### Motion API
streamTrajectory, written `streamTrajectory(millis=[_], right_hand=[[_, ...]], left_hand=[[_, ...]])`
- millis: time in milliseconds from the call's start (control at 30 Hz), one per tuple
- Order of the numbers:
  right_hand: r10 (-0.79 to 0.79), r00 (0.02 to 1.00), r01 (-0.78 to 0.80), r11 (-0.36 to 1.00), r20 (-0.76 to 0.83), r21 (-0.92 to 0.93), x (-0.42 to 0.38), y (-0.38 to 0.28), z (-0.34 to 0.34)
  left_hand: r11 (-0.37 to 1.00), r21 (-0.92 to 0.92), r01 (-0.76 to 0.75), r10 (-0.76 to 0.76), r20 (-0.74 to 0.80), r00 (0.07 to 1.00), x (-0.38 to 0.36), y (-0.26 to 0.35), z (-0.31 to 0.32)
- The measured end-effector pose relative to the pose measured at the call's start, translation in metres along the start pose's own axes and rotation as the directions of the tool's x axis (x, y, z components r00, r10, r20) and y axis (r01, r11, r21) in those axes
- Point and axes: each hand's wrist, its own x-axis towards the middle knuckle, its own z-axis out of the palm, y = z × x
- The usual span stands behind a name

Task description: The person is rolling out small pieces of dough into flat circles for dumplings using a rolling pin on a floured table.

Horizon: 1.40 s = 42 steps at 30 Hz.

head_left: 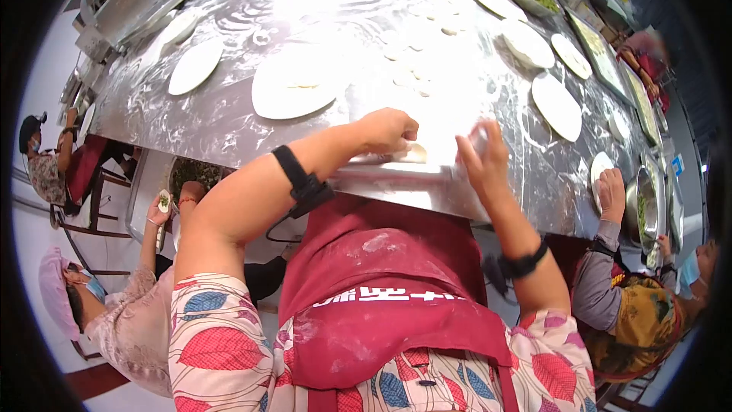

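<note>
A person in a dark red cloth apron with white lettering [389, 244] works at the near edge of a broad, flour-streaked, shiny metal table [221, 118], both bare hands gathered around a small, pale, flat piece of dough [416, 153]. The dough lies on the tabletop just in front of the apron, between the hands, probably kept close to the edge so that both can reach it without stretching. The left hand [393, 131] bends over its near-left side, fingers curled inward and drawn together; from here I cannot tell whether they pinch the rim or only touch it. The right hand [485, 156], blurred, stands just beside the dough with thumb and fingers spread; whether anything sits beneath the palm, I cannot tell. The dough shows no pointed end, and its visible long axis runs roughly left to right, along the table edge, though the left hand may cover part of it. Beyond, small pale flat discs [448, 30] lie scattered in the glare, and a large white oval plate [286, 107] rests forward and left, perhaps set there for easy reach.
</note>
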Motion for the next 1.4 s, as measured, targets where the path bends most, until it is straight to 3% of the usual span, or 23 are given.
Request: streamTrajectory(millis=[67,167,233,267,367,467,500,600,733,867,1000,1067,1200,1233,1333,1367,1400], right_hand=[[0.105,0.994,-0.104,0.983,0.005,0.152,-0.035,-0.008,-0.006],[0.047,0.999,-0.047,0.996,-0.006,0.082,-0.027,-0.008,-0.005],[0.073,0.997,-0.073,0.996,-0.001,0.041,0.008,-0.005,0.004],[0.014,0.999,-0.014,1.000,-0.039,-0.011,0.025,0.009,0.013],[0.066,0.997,-0.065,0.998,-0.027,0.019,0.043,0.008,0.024],[0.060,0.998,-0.060,0.997,0.007,-0.040,0.014,-0.001,0.005],[0.044,0.999,-0.044,0.999,0.001,0.023,-0.007,-0.003,-0.001],[0.036,0.999,-0.035,0.998,-0.015,0.057,-0.013,-0.002,-0.001],[0.064,0.998,-0.064,0.998,-0.023,-0.003,0.043,0.003,0.021],[0.044,0.999,-0.044,0.998,0.004,-0.054,0.019,0.001,0.007],[0.057,0.998,-0.058,0.996,0.011,0.069,-0.024,-0.011,-0.007],[0.051,0.999,-0.051,0.999,-0.005,-0.010,0.001,-0.006,0.000],[0.021,0.998,-0.024,0.997,-0.051,-0.070,0.036,0.010,0.020],[-0.017,0.998,0.012,0.995,-0.055,-0.098,0.041,0.011,0.021],[0.018,1.000,-0.018,0.999,0.002,-0.047,-0.007,-0.001,-0.003],[0.075,0.997,-0.075,0.997,0.009,0.031,-0.019,-0.008,-0.006],[0.137,0.990,-0.138,0.984,0.016,0.112,-0.028,-0.011,-0.007]], left_hand=[[0.983,-0.181,0.013,-0.027,-0.074,0.997,-0.002,-0.008,0.005],[0.907,-0.347,0.238,-0.192,0.163,0.968,0.005,-0.001,-0.004],[0.988,-0.108,0.112,-0.106,0.063,0.992,0.011,0.001,-0.004],[0.998,0.021,0.054,-0.054,0.019,0.998,0.013,0.002,-0.004],[0.991,0.010,0.131,-0.131,0.000,0.991,0.019,0.008,-0.005],[0.999,-0.046,0.029,-0.030,-0.023,0.999,0.010,0.004,0.003],[0.999,-0.026,0.028,-0.029,-0.020,0.999,0.008,0.002,0.003],[0.895,-0.371,0.248,-0.177,0.215,0.960,0.000,0.002,-0.004],[0.999,-0.001,0.052,-0.052,-0.018,0.998,0.017,0.004,0.002],[0.995,-0.050,0.092,-0.092,-0.001,0.996,0.015,0.003,0.008],[0.984,-0.130,0.122,-0.120,0.019,0.993,0.001,0.007,0.003],[0.983,-0.117,0.139,-0.128,0.096,0.987,0.000,0.016,-0.001],[0.989,-0.052,0.140,-0.143,-0.053,0.988,0.020,0.013,0.004],[0.987,-0.091,0.135,-0.136,-0.004,0.991,0.021,0.011,0.003],[0.993,-0.005,0.118,-0.118,-0.010,0.993,0.007,0.010,0.001],[0.975,-0.112,0.193,-0.190,0.037,0.981,0.001,0.014,-0.001],[0.978,-0.123,0.170,-0.170,0.017,0.985,-0.003,0.013,0.000]])
